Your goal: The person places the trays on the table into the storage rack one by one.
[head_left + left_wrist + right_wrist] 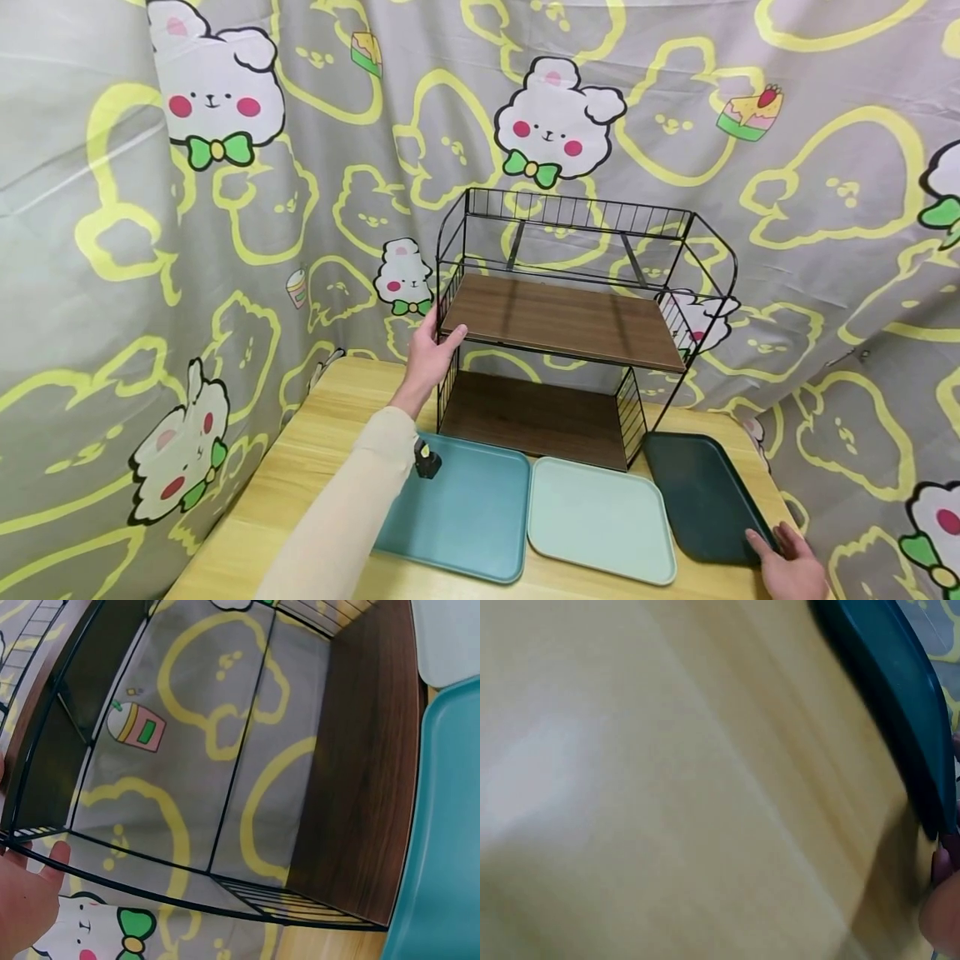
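So the left hand (430, 354) grips the black wire rack with brown wooden shelves (564, 321) at its left front corner while the right hand (787, 567) pinches the dark green plastic tray (701, 492) lying right of the rack, looks ready to lift next.

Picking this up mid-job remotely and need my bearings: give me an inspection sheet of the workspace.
Surface: light wooden table.
Job's things: black wire rack with two wooden shelves; dark green tray at the right.
Clutter: teal tray and mint tray, side by side.
Grippers: left hand grips the rack's upper left corner; right hand holds the dark green tray's near corner.
Cables: nothing seen.
Surroundings: grey cartoon-print curtain.
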The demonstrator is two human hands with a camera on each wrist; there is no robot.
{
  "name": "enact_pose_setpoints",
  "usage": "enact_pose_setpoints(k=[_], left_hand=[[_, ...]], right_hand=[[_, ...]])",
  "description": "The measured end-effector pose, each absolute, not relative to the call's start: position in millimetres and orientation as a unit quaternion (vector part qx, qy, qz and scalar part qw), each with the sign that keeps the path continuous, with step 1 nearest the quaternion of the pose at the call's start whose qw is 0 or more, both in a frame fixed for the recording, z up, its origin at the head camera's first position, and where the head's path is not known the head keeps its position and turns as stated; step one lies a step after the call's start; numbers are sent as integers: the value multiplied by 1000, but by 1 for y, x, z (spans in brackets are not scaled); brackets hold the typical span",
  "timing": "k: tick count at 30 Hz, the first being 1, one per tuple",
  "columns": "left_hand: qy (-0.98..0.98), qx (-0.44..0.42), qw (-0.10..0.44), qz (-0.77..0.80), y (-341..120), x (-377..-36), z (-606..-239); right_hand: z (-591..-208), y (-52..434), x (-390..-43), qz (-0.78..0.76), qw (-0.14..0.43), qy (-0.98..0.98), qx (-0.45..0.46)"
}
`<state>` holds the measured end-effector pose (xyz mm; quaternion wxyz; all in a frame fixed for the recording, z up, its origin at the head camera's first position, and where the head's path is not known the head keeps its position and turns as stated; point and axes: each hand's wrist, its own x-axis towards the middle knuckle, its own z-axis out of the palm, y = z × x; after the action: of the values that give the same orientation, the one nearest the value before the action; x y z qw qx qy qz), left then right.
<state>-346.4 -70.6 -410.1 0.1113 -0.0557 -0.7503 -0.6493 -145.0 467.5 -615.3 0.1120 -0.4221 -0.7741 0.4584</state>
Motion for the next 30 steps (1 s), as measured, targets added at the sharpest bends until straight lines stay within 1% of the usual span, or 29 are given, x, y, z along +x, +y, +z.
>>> enact_pose_setpoints(k=[7, 17, 20, 28, 30], left_hand=[[-728, -73, 132, -668, -67, -348, -409], [-735, -85, 148, -657, -64, -350, -414], [-738, -87, 148, -652, -64, -349, -413], [-742, -87, 131, -652, -65, -348, -410], [-741, -82, 126, -654, -65, -348, -409]], right_hand=[[-616, 471, -152, 419, 102, -796, -425], [-620, 477, -155, 454, 114, -736, -489], [-618, 481, -153, 444, 111, -737, -497], [-603, 490, -151, 451, 127, -717, -516], [-597, 490, -150, 433, 114, -735, -510]])
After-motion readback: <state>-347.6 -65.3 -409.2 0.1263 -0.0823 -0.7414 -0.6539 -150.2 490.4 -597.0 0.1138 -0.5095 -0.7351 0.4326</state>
